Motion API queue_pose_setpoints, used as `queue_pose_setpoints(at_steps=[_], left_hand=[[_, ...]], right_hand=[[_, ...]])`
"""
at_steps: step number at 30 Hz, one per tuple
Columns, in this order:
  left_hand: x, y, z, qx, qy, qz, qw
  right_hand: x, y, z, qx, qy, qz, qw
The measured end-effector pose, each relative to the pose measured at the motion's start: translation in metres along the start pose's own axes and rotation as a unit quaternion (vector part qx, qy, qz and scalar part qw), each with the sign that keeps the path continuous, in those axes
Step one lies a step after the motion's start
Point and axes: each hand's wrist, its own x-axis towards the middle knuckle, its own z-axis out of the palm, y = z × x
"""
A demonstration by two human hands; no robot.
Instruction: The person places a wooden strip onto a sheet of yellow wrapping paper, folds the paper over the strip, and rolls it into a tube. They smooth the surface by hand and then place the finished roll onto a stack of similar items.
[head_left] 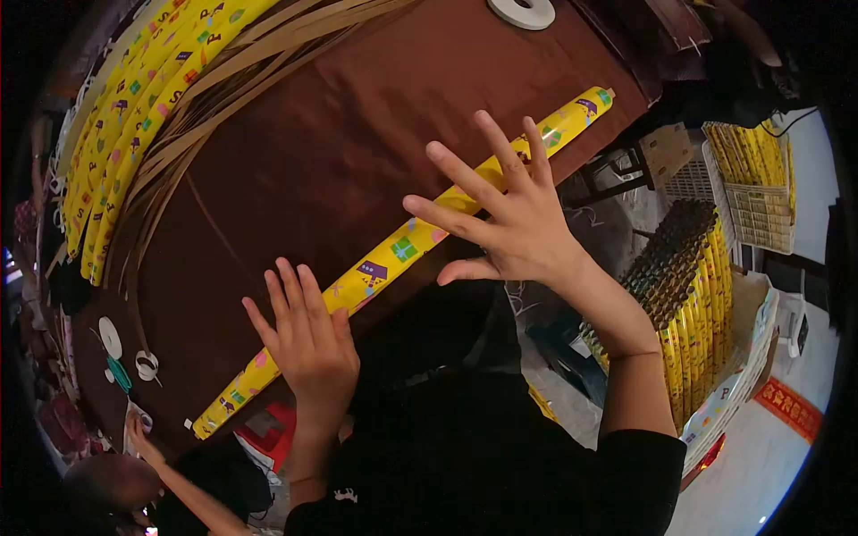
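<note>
A long, thin yellow tube, printed with small gift and house pictures, lies slantwise across the brown-covered table. Over its lower left part rests my left hand, palm down and fingers stretched out. My right hand is spread wide across the upper right part of the same tube. Both hands appear to lie flat on or just over the tube, without gripping it; exact contact cannot be made out. A small whitish tip sticks out at the tube's lower left end.
Yellow printed sheets and long brown strips lie at upper left. A white roll sits at the far edge. Baskets of finished-looking yellow tubes stand to the right. At lower left is another person's hand.
</note>
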Motion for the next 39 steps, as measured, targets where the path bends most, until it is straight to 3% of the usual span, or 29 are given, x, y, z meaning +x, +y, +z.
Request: queue_pose_setpoints(at_steps=[6,8,17,24,29,39], left_hand=[[-0.001,-0.001,0.001,0.012,-0.001,-0.009,1.000],[0.001,0.001,-0.004,-0.114,0.018,-0.037,0.993],[0.004,0.007,0.003,0.025,-0.007,-0.061,0.998],[0.001,0.000,0.001,-0.033,0.014,-0.040,0.999],[-0.002,-0.006,-0.002,-0.049,-0.037,-0.034,0.998],[-0.001,-0.007,-0.005,-0.026,0.016,-0.011,0.999]], right_hand=[[-0.006,0.011,0.008,-0.004,0.007,-0.002,1.000],[-0.004,0.007,0.009,-0.002,0.010,-0.006,1.000],[-0.013,-0.023,0.028,-0.008,0.017,0.005,1.000],[-0.006,-0.057,0.027,0.035,-0.007,-0.007,0.999],[-0.007,-0.057,0.036,0.038,0.008,-0.012,0.999],[-0.009,-0.054,0.038,0.001,-0.008,-0.019,1.000]])
